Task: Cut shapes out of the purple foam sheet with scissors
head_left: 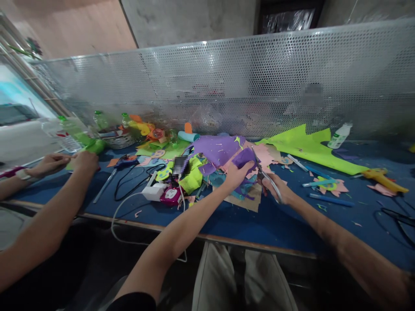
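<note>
The person's left hand (240, 173) grips a small purple piece (244, 157) between thumb and fingers, while the right hand (275, 186) is closed around the handles of a pair of scissors (259, 167), blades pointing away from the body at the piece's right edge. Whether the blades touch the material cannot be told.

Directly behind the left hand lies a large purple sheet (215, 149), flecked with clippings, with a pink sheet (268, 155) to its right. Beneath the hands, teal scraps partly cover a brown sheet (251, 202) on the blue worktop (223, 226).

To the left sit a magenta box (171, 196) with a white emblem, a white adapter (153, 191) with a trailing white cable, and crumpled yellow-green material (193, 175); a black cord (118, 190) curls beyond them. To the right, a blue pen (331, 200) lies near the forearm, below a pale blue one. A jagged lime sheet (301, 146) stretches behind, a white bottle (339, 135) standing at its far end and a yellow glue gun (385, 179) near its closer tip.

At far left, a second person, wearing a pale wristband (22, 174), works with both hands (84, 162) close together beside green-capped bottles and a basket (117, 140). A perforated metal panel (207, 90) runs along the back.
</note>
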Demonstrator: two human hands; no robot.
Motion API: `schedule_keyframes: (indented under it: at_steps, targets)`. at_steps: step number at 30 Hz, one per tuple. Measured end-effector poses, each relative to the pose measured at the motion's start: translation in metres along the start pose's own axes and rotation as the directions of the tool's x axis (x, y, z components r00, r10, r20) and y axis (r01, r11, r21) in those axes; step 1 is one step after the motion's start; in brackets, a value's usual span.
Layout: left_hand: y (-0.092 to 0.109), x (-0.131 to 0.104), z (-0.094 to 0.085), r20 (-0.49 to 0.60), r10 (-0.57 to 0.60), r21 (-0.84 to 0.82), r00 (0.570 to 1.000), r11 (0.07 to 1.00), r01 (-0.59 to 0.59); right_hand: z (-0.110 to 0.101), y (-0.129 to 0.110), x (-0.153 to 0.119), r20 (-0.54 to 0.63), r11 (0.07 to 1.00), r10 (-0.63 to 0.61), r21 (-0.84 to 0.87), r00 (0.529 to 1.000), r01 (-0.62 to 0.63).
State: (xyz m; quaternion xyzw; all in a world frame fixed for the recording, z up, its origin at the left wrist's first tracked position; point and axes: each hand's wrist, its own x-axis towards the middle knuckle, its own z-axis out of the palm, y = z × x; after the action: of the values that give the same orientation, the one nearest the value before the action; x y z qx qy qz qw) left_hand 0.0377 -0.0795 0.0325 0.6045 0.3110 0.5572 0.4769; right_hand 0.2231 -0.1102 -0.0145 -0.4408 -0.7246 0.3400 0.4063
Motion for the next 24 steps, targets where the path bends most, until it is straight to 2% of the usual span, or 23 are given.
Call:
schedule_keyframes:
  at_steps: [3,6,9,16,22,24]
  targets:
    - [0.002,0.000,0.003,-0.116,-0.003,-0.057,0.993,0.998,-0.003,-0.001,0.002,0.000,-0.018,1.000,-0.005,-0.023,1.000,0.005]
    - [0.002,0.000,0.005,-0.155,-0.036,-0.117,0.987,0.993,0.018,-0.003,0.002,0.000,-0.004,1.000,-0.008,-0.026,1.000,0.008]
    - [0.003,-0.001,0.005,-0.160,-0.059,-0.148,0.985,0.988,0.035,-0.001,0.000,0.000,0.013,1.000,-0.008,0.000,1.000,0.008]
    - [0.005,0.000,0.003,-0.147,-0.022,-0.122,0.989,0.992,0.004,0.003,0.003,-0.002,-0.012,1.000,0.022,0.018,1.000,-0.022]
    - [0.003,0.001,0.001,-0.115,-0.056,-0.100,0.992,0.994,0.045,-0.007,0.001,0.002,0.023,0.992,-0.111,-0.061,0.994,0.112]
    - [0.001,0.002,0.000,-0.099,-0.053,-0.061,0.994,0.997,0.047,-0.010,0.001,0.002,0.026,0.990,-0.116,-0.078,0.993,0.118]
